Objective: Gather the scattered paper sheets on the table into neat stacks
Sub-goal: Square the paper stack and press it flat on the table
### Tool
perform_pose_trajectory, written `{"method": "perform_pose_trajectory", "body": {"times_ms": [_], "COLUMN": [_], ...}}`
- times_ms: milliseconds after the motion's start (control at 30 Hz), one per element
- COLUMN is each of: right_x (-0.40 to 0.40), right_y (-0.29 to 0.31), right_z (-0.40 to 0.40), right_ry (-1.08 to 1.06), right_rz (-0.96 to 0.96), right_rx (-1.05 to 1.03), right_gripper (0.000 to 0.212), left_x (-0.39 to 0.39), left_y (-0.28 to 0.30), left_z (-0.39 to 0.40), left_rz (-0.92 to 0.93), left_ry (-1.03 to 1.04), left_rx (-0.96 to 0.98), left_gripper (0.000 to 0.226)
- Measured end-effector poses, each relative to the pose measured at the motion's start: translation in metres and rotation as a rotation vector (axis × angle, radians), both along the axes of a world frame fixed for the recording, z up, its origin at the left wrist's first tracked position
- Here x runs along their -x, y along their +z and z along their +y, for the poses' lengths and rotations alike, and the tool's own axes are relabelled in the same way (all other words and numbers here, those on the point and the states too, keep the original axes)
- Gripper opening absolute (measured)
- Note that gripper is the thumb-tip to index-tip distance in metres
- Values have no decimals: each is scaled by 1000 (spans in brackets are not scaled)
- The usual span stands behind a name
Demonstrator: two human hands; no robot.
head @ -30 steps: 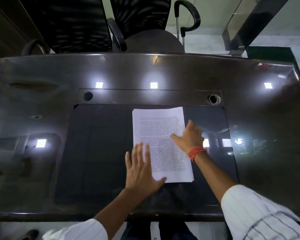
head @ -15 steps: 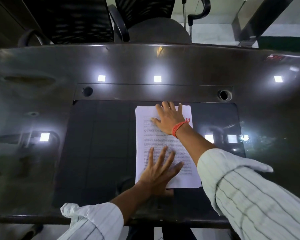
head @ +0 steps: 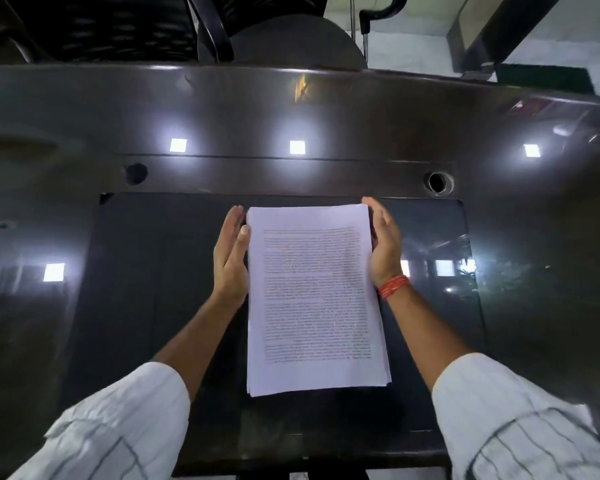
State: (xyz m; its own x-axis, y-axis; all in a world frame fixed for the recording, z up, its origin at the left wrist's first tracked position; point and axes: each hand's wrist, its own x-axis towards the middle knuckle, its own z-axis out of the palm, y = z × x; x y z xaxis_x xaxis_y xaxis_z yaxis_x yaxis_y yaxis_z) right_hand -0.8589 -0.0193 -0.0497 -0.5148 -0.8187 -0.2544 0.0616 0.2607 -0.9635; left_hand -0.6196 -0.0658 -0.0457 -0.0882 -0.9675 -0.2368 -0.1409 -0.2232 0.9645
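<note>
A stack of white printed paper sheets (head: 314,299) lies on the dark inset mat (head: 153,289) in the middle of the glossy dark table (head: 291,112). My left hand (head: 230,258) stands edge-on against the stack's left side near its far corner, fingers straight, thumb touching the paper's edge. My right hand (head: 383,244) stands the same way against the right side, fingers straight, with a red thread band on its wrist. The stack's near edge shows slightly offset sheets.
Two round cable holes (head: 438,181) sit in the strip behind the mat. Black office chairs (head: 118,26) stand beyond the far table edge. Ceiling lights reflect as bright squares on the tabletop.
Both hands have left the top of the sheets, where they lay flat, and now press against the stack's left and right sides. The stack looks squarer.
</note>
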Motion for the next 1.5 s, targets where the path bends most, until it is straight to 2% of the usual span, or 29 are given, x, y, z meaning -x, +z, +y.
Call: {"method": "perform_pose_trajectory", "body": {"times_ms": [133,233,300,400,467,633,733,867,1000,1100,1200,1267,1333,1400,1500], "right_x": [-2,4,4,-8,-17,-12,-8,-18,-23,-18,-24,-36,-45,-48,-41], "right_y": [-6,-5,-2,2,0,-1,1,-1,0,6,7,3,-4,-7,-1], "right_z": [1,8,29,64,76,73,88,118,119,126,151,167,174,174,176], "right_ry": [26,7,3,27,44,83,65,122,134,155,193,223,243,257,307], "right_rz": [28,-69,-90,-68,-40,16,-35,-28,16,61,179,186,220,253,311], "right_rx": [22,38,33,27,23,-3,7,-5,-57,-72,-111,-129,-119,-117,-155], "right_gripper": [41,48,53,54,53,53,50,47,52,54,63,73,72,70,75], "left_x": [4,-3,-11,-14,-8,-5,-14,-13,-5,-11,-20,-24,-24,-25,-24], "left_y": [-24,-24,-17,-7,-7,-11,-14,-13,-9,-3,4,1,-11,-24,-28], "left_z": [-4,-1,19,65,80,77,83,98,100,102,125,145,159,162,163], "left_rz": [17,35,102,165,192,168,194,208,170,45,-338,-570,-731,-839,-863], "left_ry": [-66,-28,42,-74,-76,6,50,24,47,30,-33,-182,-309,-329,-325], "left_rx": [32,37,9,51,43,10,-12,-17,-18,-35,66,174,206,196,171], "left_gripper": [53,52,56,49,51,54,58,56,55,58,69,71,71,70,70]}}
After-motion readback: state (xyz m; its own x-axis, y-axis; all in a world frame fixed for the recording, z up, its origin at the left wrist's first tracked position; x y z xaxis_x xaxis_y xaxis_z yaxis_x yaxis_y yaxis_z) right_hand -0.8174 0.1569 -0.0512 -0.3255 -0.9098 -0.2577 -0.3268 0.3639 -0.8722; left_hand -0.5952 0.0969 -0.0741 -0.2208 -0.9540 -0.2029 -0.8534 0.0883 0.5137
